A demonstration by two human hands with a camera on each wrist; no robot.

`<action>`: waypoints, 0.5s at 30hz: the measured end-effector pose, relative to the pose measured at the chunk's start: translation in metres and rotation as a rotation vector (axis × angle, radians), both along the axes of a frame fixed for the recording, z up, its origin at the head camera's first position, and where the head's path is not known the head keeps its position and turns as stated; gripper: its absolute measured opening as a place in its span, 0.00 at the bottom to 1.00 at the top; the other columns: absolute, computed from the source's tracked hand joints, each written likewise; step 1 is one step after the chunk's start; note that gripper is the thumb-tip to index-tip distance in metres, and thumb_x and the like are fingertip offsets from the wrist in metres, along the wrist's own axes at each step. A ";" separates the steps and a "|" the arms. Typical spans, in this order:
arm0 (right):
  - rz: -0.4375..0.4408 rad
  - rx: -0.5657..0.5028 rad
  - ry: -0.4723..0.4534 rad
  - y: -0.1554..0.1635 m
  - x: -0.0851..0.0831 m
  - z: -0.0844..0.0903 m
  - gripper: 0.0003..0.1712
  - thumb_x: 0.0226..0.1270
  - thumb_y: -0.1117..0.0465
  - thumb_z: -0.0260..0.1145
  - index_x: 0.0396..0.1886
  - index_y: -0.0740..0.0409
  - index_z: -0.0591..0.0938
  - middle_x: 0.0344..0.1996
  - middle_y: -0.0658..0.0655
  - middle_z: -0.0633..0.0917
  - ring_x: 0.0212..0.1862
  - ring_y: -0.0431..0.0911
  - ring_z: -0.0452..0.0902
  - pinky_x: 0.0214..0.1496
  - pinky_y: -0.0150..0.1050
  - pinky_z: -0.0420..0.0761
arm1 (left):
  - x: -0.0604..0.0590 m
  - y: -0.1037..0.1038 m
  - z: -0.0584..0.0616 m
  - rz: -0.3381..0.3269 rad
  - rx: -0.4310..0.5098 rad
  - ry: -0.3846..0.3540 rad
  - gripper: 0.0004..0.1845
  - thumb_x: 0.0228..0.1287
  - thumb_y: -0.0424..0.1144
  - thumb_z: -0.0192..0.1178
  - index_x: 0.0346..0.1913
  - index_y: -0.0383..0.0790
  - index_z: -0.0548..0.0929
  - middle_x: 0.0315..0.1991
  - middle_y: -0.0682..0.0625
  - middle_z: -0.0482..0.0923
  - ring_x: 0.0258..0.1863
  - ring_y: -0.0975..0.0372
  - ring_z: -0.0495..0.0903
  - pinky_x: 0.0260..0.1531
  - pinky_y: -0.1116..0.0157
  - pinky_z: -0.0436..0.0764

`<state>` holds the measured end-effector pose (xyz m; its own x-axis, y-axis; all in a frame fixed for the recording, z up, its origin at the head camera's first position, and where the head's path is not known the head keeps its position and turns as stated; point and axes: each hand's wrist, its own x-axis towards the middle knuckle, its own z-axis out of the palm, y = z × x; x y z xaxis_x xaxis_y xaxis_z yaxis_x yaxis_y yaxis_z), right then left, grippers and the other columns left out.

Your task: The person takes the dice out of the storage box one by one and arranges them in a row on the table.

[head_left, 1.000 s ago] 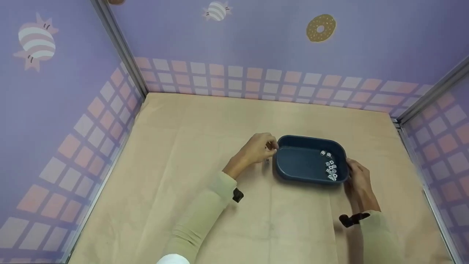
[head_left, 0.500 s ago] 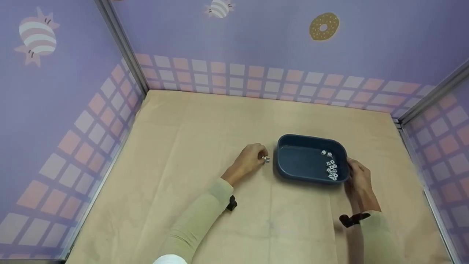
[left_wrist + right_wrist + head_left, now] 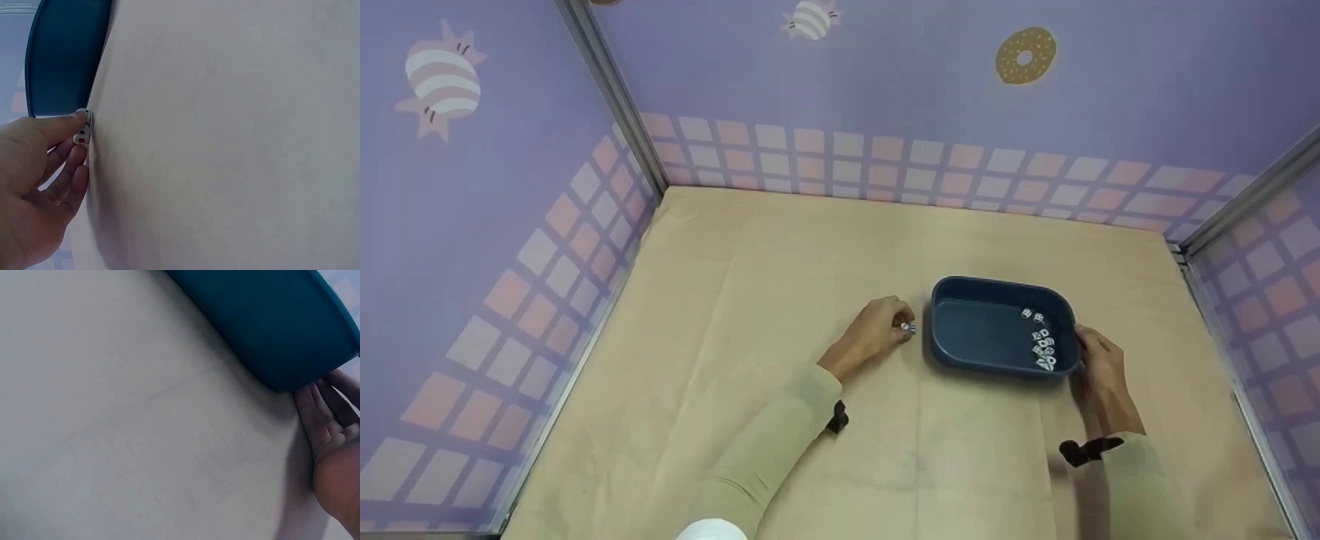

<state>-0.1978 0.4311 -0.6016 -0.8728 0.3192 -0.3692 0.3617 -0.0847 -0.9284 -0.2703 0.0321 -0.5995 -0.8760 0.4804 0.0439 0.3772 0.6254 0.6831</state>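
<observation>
The left hand [image 3: 877,334] pinches a die [image 3: 908,328] on the table [image 3: 780,300], just at 9 o'clock of the blue tray [image 3: 960,358] — the pick-up step, I judge. The right hand [image 3: 1099,375], fingers relaxed, steadies the tray's 3 o'clock wall beside the dice [image 3: 1042,346] inside; next comes a clean lift over the rim.

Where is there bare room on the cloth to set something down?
The cloth is bare between the back wall and the blue tray, and along the near edge. It is crowded between the left hand, which pinches a die, and the tray.
</observation>
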 end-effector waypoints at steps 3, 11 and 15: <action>-0.018 -0.016 0.007 0.000 0.000 0.000 0.41 0.79 0.41 0.64 0.80 0.61 0.69 0.75 0.57 0.72 0.77 0.45 0.64 0.80 0.36 0.61 | -0.001 0.003 -0.001 -0.006 -0.022 0.021 0.07 0.71 0.38 0.71 0.49 0.43 0.89 0.44 0.53 0.82 0.43 0.64 0.80 0.48 0.66 0.81; -0.030 -0.029 0.005 0.001 -0.001 -0.002 0.38 0.80 0.44 0.65 0.79 0.60 0.71 0.70 0.51 0.77 0.77 0.44 0.65 0.80 0.36 0.60 | -0.002 0.006 -0.009 0.002 -0.053 0.052 0.03 0.73 0.39 0.70 0.46 0.47 0.89 0.43 0.56 0.82 0.44 0.65 0.81 0.48 0.67 0.81; -0.038 -0.033 0.018 -0.001 -0.001 -0.001 0.36 0.79 0.44 0.66 0.77 0.59 0.73 0.67 0.49 0.79 0.76 0.43 0.67 0.79 0.35 0.62 | -0.002 0.005 -0.010 0.014 -0.031 0.053 0.04 0.73 0.39 0.70 0.47 0.46 0.89 0.43 0.56 0.83 0.43 0.65 0.81 0.48 0.67 0.81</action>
<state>-0.1986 0.4305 -0.6026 -0.8666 0.3407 -0.3646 0.3412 -0.1286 -0.9312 -0.2727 0.0371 -0.6091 -0.8796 0.4696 0.0756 0.4032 0.6517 0.6425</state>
